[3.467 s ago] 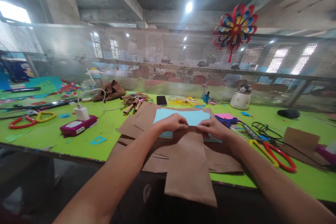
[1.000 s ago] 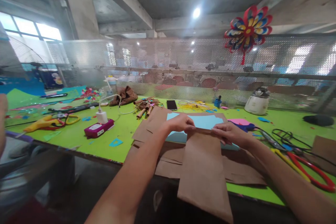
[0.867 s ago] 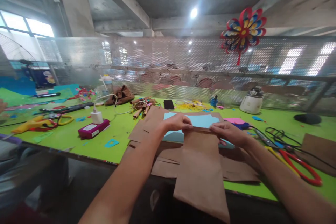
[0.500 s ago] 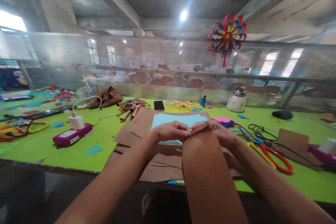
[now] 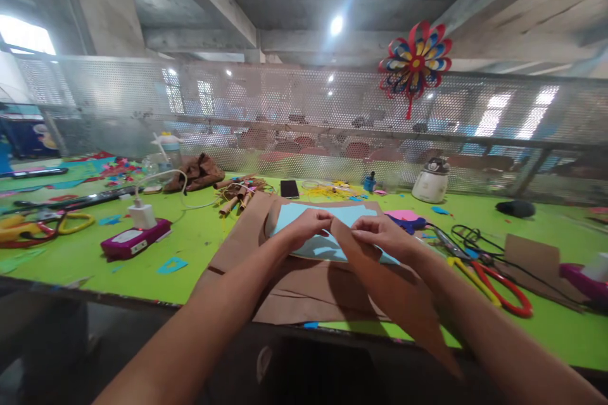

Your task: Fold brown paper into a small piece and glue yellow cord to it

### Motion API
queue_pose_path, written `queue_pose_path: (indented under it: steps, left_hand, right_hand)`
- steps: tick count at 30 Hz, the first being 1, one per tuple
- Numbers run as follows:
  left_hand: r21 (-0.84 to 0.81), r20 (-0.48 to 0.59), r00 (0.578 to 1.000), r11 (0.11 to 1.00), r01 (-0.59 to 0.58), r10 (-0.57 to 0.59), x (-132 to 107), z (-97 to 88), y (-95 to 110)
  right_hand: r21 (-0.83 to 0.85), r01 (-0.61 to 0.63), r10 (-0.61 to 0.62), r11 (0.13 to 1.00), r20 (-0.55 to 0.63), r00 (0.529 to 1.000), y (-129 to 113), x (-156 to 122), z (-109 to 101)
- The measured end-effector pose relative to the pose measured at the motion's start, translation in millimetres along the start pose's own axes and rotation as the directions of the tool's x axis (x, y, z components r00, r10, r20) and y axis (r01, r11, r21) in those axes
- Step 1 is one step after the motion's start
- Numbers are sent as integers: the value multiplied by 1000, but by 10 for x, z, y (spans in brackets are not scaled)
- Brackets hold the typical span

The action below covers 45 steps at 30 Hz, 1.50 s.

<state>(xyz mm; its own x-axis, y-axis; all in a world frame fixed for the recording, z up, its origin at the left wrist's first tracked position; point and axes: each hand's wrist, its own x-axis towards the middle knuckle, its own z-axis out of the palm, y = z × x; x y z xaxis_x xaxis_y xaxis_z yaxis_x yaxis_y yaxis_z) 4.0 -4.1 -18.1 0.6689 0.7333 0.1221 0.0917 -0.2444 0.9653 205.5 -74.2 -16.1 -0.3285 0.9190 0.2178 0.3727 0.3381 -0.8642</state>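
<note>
Both hands pinch brown paper strip, now lifted and twisted edge-on; earlier flat on blue sheet.

Both forearms are bare, without sleeves; left hand and right hand apparently carry no gloves or rings.

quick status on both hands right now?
Left hand: closed, pinching the top edge of the brown paper strip.
Right hand: closed, pinching the same strip, held above the light blue sheet.
</note>
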Motion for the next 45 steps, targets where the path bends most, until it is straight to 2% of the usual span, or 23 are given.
queue_pose_path:
  steps: [2, 4, 6, 9, 11, 14, 19, 26, 30, 34, 38, 45]
  left_hand:
    - [-11, -88, 996, 1000, 1, -2, 25, -17, -1]
    - [48, -96, 995, 999, -16, 20, 34, -27, 2]
    - [228, -49, 996, 972, -63, 76, 33, -31, -1]
    - [519, 95, 986, 839, -164, 134, 32, -24, -34]
    - [616, 164, 979, 763, -197, 121, 42, -16, -75]
    - [696, 204, 974, 685, -216, 99, 70, -22, -142]
    - [764, 209, 977, 619, -185, 34, 90, -77, -190]
    - [792, 167, 984, 604, -92, -69, 34, -93, -102]
    - [827, 204, 976, 547, -132, -72, 26, -91, -63]
    - [861, 242, 970, 466, -204, -21, 41, -70, -89]
    - [850, 255, 967, 471, -234, 19, 56, -33, -116]
    - [873, 256, 967, 434, -223, -18, 51, -30, -77]
  right_hand:
    - [-98, 15, -15, 995, 3, 1000, 76, 37, -16]
    - [-193, 48, -48, 980, 5, 999, 134, 63, -15]
    - [-293, 80, -80, 953, 13, 997, 164, 75, 8]
    - [-408, 103, -97, 907, 35, 995, 181, 79, 74]
    - [-444, 110, -100, 889, 46, 994, 197, 83, 121]
    - [-488, 140, -132, 862, 51, 990, 249, 101, 163]
    - [-587, 156, -145, 795, 67, 987, 336, 126, 153]
    - [-594, 123, -112, 795, 56, 992, 352, 90, 116]
    - [-641, 178, -169, 747, 77, 983, 373, 109, 148]
    - [-694, 203, -209, 691, 77, 975, 403, 145, 204]
    - [-698, 232, -229, 678, 99, 968, 400, 153, 228]
    - [-706, 195, -180, 680, 97, 979, 358, 114, 185]
